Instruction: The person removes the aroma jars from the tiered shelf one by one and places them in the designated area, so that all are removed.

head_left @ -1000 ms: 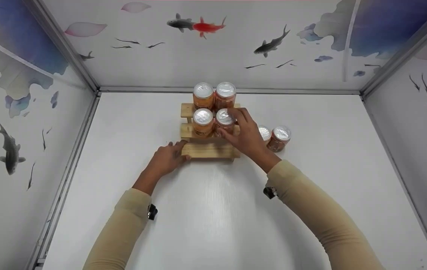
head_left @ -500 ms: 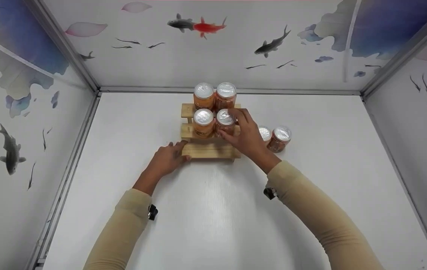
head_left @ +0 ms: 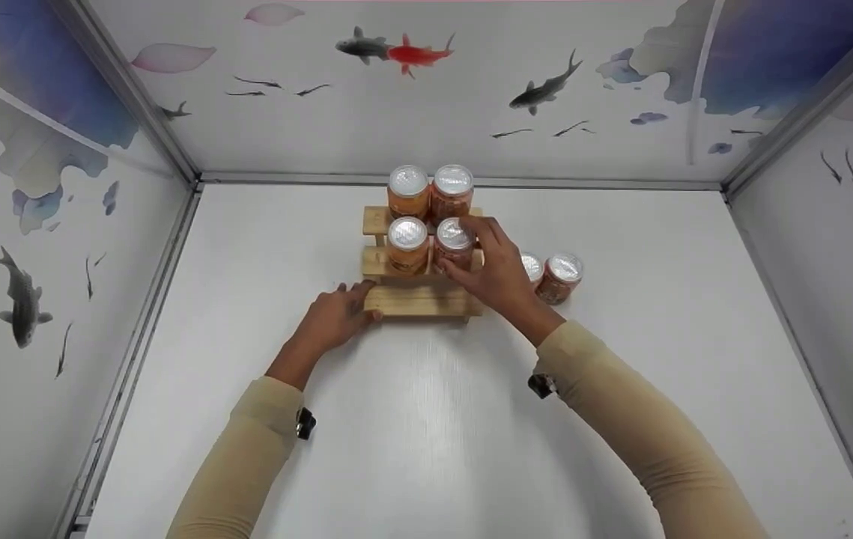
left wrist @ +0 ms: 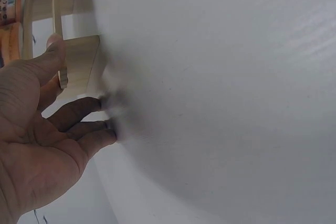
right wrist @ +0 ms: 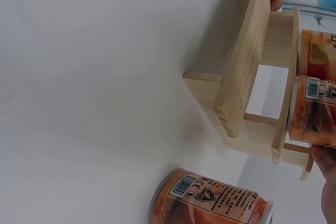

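A three-step wooden rack (head_left: 420,301) stands on the white table. My left hand (head_left: 332,318) pinches the left end of its lowest board, thumb on top and a finger beneath in the left wrist view, the other fingertips at the tabletop. On the middle step, my right hand (head_left: 497,271) grips an orange-printed can (head_left: 456,235) with a silvery lid, thumb at its front and fingers over its right side. A matching can (head_left: 407,251) stands to its left. Two more, a left can (head_left: 409,195) and a right can (head_left: 453,195), occupy the top step. The lowest board is bare.
Right of the rack, two similar cans stand on the table: one can (head_left: 562,278) in plain sight, the other can (head_left: 532,267) partly behind my right hand. White panels with painted fish (head_left: 538,93) enclose the table at the back and sides.
The can in my right hand has shifted slightly right, leaving a narrow gap to the can beside it. My left hand keeps its hold on the rack.
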`<state>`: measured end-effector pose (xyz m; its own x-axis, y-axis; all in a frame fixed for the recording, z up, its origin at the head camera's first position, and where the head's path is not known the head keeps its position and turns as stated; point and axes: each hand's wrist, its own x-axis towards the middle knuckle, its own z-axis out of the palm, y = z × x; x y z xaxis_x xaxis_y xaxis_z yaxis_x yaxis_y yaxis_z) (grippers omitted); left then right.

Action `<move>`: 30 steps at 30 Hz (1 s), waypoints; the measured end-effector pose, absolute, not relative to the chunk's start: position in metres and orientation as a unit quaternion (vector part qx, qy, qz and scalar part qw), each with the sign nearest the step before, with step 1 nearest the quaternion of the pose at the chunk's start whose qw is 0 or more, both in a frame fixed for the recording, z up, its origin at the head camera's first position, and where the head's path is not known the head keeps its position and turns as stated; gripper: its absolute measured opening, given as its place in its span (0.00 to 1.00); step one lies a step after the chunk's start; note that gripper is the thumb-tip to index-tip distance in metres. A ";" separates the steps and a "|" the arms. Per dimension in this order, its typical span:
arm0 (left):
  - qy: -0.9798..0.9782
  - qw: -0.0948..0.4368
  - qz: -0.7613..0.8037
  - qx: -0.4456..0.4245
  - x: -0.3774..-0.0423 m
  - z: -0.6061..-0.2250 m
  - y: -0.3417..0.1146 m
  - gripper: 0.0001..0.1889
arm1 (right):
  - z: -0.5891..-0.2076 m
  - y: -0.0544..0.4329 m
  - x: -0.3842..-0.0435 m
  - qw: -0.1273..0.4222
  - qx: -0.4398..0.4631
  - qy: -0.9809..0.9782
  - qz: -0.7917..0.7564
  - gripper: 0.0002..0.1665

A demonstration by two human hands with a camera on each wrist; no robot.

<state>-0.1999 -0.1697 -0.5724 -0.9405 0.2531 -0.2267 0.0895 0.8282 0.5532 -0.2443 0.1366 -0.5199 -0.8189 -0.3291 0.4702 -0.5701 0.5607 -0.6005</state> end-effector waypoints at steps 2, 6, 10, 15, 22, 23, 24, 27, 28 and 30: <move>0.944 0.148 0.279 0.091 -0.200 -0.572 -0.170 0.36 | -0.519 0.139 -0.244 0.151 0.257 -0.869 0.394 0.40; 0.943 0.148 0.282 0.092 -0.200 -0.571 -0.171 0.36 | -0.515 0.145 -0.243 0.148 0.257 -0.869 0.396 0.40; 0.943 0.151 0.281 0.092 -0.199 -0.570 -0.171 0.37 | -0.512 0.150 -0.241 0.144 0.251 -0.873 0.391 0.40; 0.944 0.153 0.278 0.094 -0.199 -0.570 -0.171 0.38 | -0.511 0.158 -0.240 0.145 0.239 -0.880 0.383 0.41; 0.942 0.149 0.286 0.098 -0.199 -0.572 -0.172 0.37 | -0.509 0.173 -0.239 0.162 0.236 -0.881 0.377 0.39; 0.941 0.149 0.288 0.098 -0.199 -0.571 -0.172 0.37 | -0.510 0.175 -0.240 0.166 0.236 -0.880 0.377 0.39; 0.940 0.148 0.290 0.099 -0.199 -0.571 -0.172 0.37 | -0.510 0.178 -0.240 0.171 0.236 -0.880 0.376 0.39; 0.941 0.142 0.292 0.101 -0.198 -0.571 -0.172 0.37 | -0.510 0.186 -0.240 0.180 0.235 -0.877 0.379 0.39; 0.941 0.141 0.291 0.102 -0.198 -0.571 -0.171 0.37 | -0.510 0.189 -0.240 0.181 0.234 -0.877 0.379 0.39; 0.941 0.141 0.289 0.101 -0.198 -0.571 -0.171 0.36 | -0.509 0.195 -0.240 0.182 0.230 -0.876 0.382 0.38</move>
